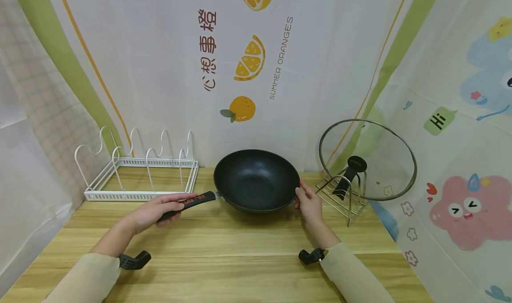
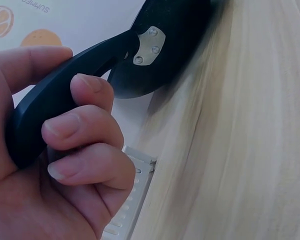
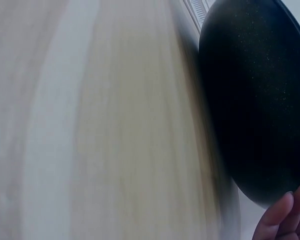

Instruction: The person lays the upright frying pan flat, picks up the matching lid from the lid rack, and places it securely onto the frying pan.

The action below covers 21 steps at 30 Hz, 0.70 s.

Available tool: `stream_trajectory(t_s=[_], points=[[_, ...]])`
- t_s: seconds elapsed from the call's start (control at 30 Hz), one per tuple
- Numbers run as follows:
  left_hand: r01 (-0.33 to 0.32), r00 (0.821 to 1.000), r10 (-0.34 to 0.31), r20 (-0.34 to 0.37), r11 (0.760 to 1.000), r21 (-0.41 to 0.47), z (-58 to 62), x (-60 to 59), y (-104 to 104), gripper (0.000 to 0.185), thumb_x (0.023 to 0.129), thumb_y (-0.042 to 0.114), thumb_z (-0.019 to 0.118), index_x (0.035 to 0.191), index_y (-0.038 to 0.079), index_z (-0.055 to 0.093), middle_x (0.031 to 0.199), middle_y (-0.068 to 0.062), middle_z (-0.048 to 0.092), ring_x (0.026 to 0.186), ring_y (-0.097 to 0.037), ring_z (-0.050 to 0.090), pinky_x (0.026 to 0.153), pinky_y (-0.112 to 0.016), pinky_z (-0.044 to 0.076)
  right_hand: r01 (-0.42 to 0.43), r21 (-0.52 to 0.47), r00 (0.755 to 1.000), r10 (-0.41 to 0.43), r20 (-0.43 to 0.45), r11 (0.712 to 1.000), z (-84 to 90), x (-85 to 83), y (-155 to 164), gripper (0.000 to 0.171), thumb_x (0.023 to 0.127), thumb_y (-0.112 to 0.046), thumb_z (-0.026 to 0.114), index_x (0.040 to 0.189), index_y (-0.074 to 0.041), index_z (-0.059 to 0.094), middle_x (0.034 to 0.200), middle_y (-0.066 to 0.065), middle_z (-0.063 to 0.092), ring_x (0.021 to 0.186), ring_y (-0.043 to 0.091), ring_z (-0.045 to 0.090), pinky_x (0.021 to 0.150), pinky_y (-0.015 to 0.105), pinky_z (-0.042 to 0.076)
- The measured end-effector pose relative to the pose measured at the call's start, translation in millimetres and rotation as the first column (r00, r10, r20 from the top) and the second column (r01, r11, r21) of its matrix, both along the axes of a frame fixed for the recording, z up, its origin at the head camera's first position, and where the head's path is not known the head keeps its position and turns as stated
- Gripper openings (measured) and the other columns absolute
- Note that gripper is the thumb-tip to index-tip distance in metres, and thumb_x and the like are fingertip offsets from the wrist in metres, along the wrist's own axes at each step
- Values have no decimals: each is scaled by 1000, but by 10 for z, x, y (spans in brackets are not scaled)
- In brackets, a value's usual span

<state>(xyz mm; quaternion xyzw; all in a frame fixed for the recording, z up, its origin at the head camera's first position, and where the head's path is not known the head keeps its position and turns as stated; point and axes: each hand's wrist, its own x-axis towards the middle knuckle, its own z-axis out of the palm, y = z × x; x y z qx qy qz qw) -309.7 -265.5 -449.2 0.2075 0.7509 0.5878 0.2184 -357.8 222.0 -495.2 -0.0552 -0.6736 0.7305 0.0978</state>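
Head view: the wok (image 1: 256, 178) is between left hand (image 1: 152, 210), fingers clamped round its handle (image 1: 200, 199), and right hand (image 1: 310, 206), pinching its rim (image 1: 256, 210)

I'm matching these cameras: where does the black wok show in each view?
Head: black wok near centre.
Left wrist: wok at top, partly cropped.
Right wrist: wok along right edge, cropped.
Shared landmark: white slotted rack, left in head, low centre in left wrist, top in right wrist.

And it's wok (image 1: 256, 181) in the middle, handle (image 1: 202, 199) reaching left before the rack (image 1: 140, 197), lid (image 1: 357, 164) in its stand (image 1: 350, 207) rightward, cloth (image 1: 168, 72) behind the table (image 1: 224, 267)!
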Motion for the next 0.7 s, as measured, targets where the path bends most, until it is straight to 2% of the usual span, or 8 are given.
stream_trajectory(t_s=[0.33,0.5,0.7], points=[[11,1000,-10,30,999,-36,26,-43,-68,55,115,30,55,168,17,46,89,-2,57,66,-10,47,55,-23,36,2,39,1000,-2,6,999,16,47,-35,51,111,-23,66,162,-18,57,71,-7,58,54,5,53,53,23,47],[-4,999,5,39,999,-45,20,-66,-95,55,115,30,56,167,17,47,91,-2,58,67,-10,48,57,-23,37,10,49,1000,-10,3,999,16,72,-57,54,111,-23,66,163,-16,54,72,-7,58,55,5,53,54,23,48],[-32,999,33,19,998,-53,39,-78,-94,52,114,30,57,165,17,51,90,-2,59,68,-9,50,57,-22,37,28,28,1000,-28,-6,999,-9,75,-81,54,111,-21,67,163,-16,54,73,-8,58,55,4,53,54,19,47]])
